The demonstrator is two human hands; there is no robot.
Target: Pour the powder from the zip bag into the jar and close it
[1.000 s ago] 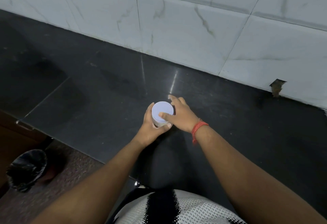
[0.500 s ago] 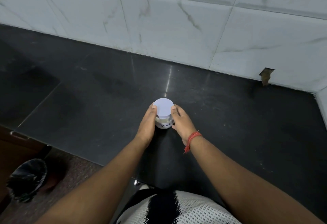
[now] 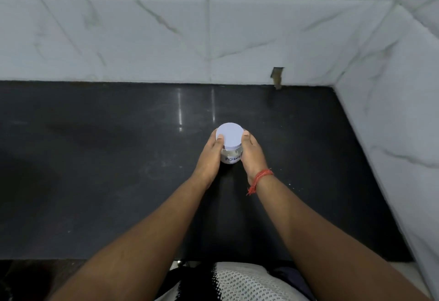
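Observation:
A small clear jar with a handwritten label stands on the black counter, its round white lid sitting on top. My left hand holds the jar's left side, thumb up against the lid's edge. My right hand holds the right side in the same way; a red thread is tied round that wrist. Pale powder shows through the jar wall under the lid. No zip bag is in view.
White marble-look tiled walls close off the back and the right side of the counter. A chipped hole marks the back wall near the corner. A few white specks lie on the counter right of my right wrist.
My right hand came off the top of the lid and now holds the jar's right side. The jar sits farther from the counter's front edge, and the view has swung right toward the corner.

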